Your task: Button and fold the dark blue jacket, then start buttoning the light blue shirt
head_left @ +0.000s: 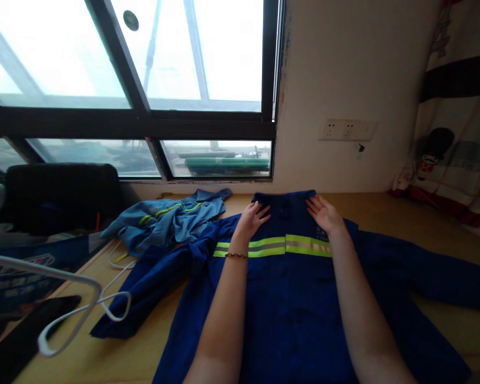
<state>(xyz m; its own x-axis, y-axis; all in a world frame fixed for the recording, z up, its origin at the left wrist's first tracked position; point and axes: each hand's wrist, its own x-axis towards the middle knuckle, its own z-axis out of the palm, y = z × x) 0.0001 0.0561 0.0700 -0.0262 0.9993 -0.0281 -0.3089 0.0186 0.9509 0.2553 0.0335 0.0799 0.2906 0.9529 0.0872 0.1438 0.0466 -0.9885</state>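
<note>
Left hand (249, 220) and right hand (326, 215), spread open, apparently straighten the far work-jacket collar (285, 205); even smoothing seems called for.

Yellowish tabletop (104, 365) carries a dark blue jacket (292, 304), spread front up, sleeves out. Left of the jacket: crumpled light blue garment (172, 226) right by its sleeve, looped white cable (72, 275) near the cuff, flat black item (34, 336) farther out at the edge.

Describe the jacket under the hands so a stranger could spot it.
Below the window is a table; the jacket lies on it, collar between left hand and right hand. Dark blue and spread out, it differs from the crumpled, light blue garment to its left.
</note>
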